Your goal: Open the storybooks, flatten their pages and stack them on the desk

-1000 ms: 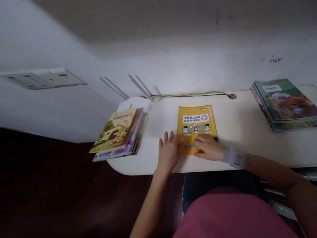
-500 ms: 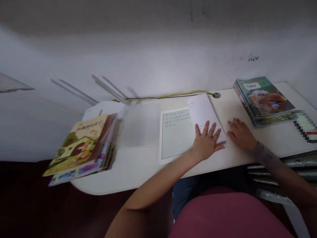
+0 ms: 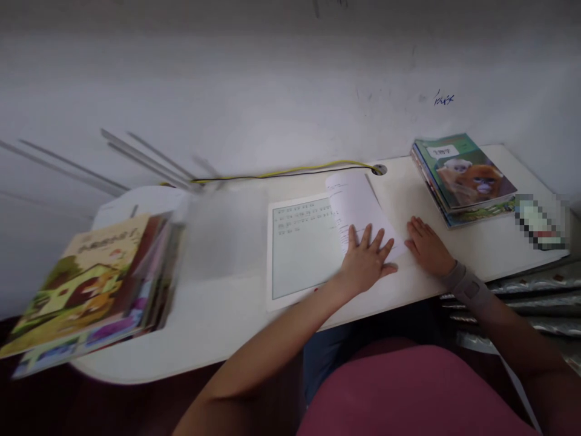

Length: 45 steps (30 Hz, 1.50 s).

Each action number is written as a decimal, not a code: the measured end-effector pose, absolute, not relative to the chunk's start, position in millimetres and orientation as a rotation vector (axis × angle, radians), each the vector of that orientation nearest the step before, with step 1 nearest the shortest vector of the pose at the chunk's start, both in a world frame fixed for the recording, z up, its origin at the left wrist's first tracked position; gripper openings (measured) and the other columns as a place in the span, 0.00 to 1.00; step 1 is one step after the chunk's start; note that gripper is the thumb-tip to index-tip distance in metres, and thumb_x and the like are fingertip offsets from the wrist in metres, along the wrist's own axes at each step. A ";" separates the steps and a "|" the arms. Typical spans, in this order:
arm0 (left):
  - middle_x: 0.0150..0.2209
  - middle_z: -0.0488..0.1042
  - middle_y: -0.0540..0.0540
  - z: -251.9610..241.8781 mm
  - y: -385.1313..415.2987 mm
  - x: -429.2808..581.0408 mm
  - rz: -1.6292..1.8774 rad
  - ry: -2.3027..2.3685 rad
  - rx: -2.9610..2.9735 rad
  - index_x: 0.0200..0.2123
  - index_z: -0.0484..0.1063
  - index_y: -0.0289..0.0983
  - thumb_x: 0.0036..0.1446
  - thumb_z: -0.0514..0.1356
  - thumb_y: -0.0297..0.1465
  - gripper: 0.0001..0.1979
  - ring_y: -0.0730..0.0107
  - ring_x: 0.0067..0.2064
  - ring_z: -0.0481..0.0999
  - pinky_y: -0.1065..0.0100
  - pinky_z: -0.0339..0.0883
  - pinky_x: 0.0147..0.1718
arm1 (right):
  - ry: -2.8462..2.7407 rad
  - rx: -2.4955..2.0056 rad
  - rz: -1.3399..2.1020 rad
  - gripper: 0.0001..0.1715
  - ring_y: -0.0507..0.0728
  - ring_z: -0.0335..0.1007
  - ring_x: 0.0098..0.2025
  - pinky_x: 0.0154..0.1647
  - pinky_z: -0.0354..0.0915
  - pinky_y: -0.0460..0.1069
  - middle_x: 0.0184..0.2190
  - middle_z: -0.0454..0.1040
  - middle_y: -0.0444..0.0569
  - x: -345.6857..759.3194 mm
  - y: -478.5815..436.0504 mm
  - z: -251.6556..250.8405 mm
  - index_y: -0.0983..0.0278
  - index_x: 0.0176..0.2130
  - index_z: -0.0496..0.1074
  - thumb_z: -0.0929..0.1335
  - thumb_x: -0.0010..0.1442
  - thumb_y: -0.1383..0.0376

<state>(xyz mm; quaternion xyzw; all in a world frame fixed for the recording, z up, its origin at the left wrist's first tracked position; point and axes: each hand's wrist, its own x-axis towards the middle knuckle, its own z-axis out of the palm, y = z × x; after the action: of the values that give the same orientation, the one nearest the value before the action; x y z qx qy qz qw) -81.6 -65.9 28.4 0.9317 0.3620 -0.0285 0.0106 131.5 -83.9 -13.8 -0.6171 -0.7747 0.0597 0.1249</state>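
Note:
An opened booklet [image 3: 304, 248] lies on the white desk [image 3: 227, 315], its inside cover and a white page showing. My left hand [image 3: 365, 263] lies flat on the right-hand page, fingers spread, holding nothing. My right hand [image 3: 426, 248] rests flat on the desk just right of the booklet, fingers stretched out; a grey band wraps its wrist. It touches or nearly touches the page's edge.
A stack of picture books [image 3: 91, 290] sits at the desk's left end, overhanging the edge. Another stack with a monkey cover [image 3: 465, 178] lies at the far right. A yellow and black cable [image 3: 290, 174] runs along the wall to a desk hole [image 3: 379, 170].
The yellow booklet that lay closed a second ago now lies open. My left hand moved right onto the inner page and my right hand moved off the cover onto the desk. The view shifted left.

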 end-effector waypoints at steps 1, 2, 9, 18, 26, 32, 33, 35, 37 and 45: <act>0.66 0.54 0.39 28.1 -65.9 -81.6 -0.083 1.126 2.904 0.64 0.57 0.42 0.62 0.47 0.51 0.32 0.36 0.67 0.47 0.28 0.35 0.58 | -2.252 -1.794 0.185 0.32 0.66 0.46 0.68 0.64 0.50 0.65 0.64 0.54 0.68 132.1 -83.6 -14.4 0.76 0.63 0.56 0.54 0.66 0.61; 0.66 0.55 0.39 27.9 -65.8 -81.2 -0.076 1.125 2.898 0.64 0.58 0.42 0.62 0.47 0.51 0.32 0.36 0.67 0.47 0.28 0.35 0.58 | -2.244 -1.789 0.195 0.31 0.65 0.47 0.68 0.64 0.50 0.65 0.65 0.55 0.67 132.6 -83.1 -15.0 0.76 0.63 0.56 0.54 0.66 0.61; 0.66 0.56 0.40 28.5 -64.1 -71.4 -0.026 1.048 2.884 0.64 0.58 0.43 0.62 0.48 0.52 0.32 0.38 0.67 0.48 0.29 0.35 0.59 | -2.167 -1.759 0.241 0.30 0.63 0.48 0.67 0.65 0.50 0.63 0.64 0.58 0.63 135.3 -80.2 -17.5 0.74 0.62 0.58 0.53 0.65 0.64; 0.66 0.54 0.40 31.2 -63.9 -67.0 -0.067 0.995 2.892 0.64 0.57 0.42 0.62 0.45 0.52 0.33 0.38 0.67 0.49 0.31 0.37 0.59 | -1.999 -1.682 0.354 0.32 0.62 0.51 0.67 0.65 0.51 0.64 0.63 0.59 0.61 141.0 -80.6 -18.5 0.70 0.65 0.54 0.53 0.65 0.61; 0.65 0.58 0.39 32.3 -66.6 -72.6 -0.072 1.026 2.934 0.63 0.60 0.42 0.61 0.47 0.52 0.32 0.38 0.66 0.51 0.32 0.37 0.60 | -1.942 -1.654 0.349 0.33 0.61 0.50 0.67 0.66 0.51 0.63 0.64 0.59 0.61 142.1 -81.9 -19.4 0.72 0.65 0.52 0.53 0.63 0.65; 0.65 0.54 0.31 35.1 -74.5 -56.5 -0.197 1.041 2.938 0.63 0.58 0.30 0.60 0.44 0.55 0.40 0.40 0.66 0.51 0.37 0.42 0.61 | -1.881 -1.584 0.355 0.33 0.59 0.51 0.67 0.67 0.51 0.62 0.65 0.58 0.57 143.1 -83.4 -18.0 0.67 0.66 0.51 0.55 0.63 0.66; 0.66 0.53 0.31 34.5 -75.6 -52.7 -0.207 1.022 2.933 0.63 0.58 0.28 0.60 0.44 0.55 0.41 0.41 0.67 0.50 0.39 0.43 0.62 | -1.873 -1.584 0.357 0.33 0.59 0.52 0.66 0.67 0.51 0.62 0.64 0.58 0.56 143.0 -83.5 -17.8 0.66 0.66 0.51 0.55 0.62 0.66; 0.66 0.51 0.31 32.7 -77.0 -46.9 -0.212 1.010 2.923 0.64 0.56 0.28 0.60 0.43 0.56 0.42 0.42 0.67 0.49 0.40 0.45 0.62 | -1.857 -1.594 0.362 0.34 0.58 0.52 0.66 0.66 0.51 0.62 0.64 0.58 0.56 142.9 -83.5 -17.8 0.65 0.66 0.51 0.55 0.62 0.67; 0.67 0.49 0.32 31.0 -77.3 -44.2 -0.212 1.015 2.920 0.65 0.54 0.29 0.60 0.43 0.57 0.43 0.41 0.67 0.48 0.39 0.45 0.61 | -1.859 -1.603 0.360 0.34 0.58 0.52 0.66 0.66 0.51 0.62 0.65 0.58 0.56 143.2 -83.2 -18.3 0.66 0.66 0.51 0.55 0.62 0.67; 0.67 0.47 0.29 31.3 -81.6 -48.6 -0.244 0.950 2.939 0.66 0.50 0.25 0.61 0.40 0.56 0.45 0.40 0.67 0.47 0.41 0.44 0.62 | -1.957 -1.653 0.206 0.33 0.65 0.52 0.66 0.64 0.53 0.65 0.61 0.62 0.64 139.5 -80.1 -25.3 0.73 0.64 0.54 0.55 0.64 0.62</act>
<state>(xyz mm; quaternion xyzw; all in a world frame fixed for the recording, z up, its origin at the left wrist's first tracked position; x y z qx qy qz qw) -48.6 -81.6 31.3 0.9484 0.3065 -0.0786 0.0219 139.5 -80.1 -25.3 -0.6170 -0.7307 0.0771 0.2819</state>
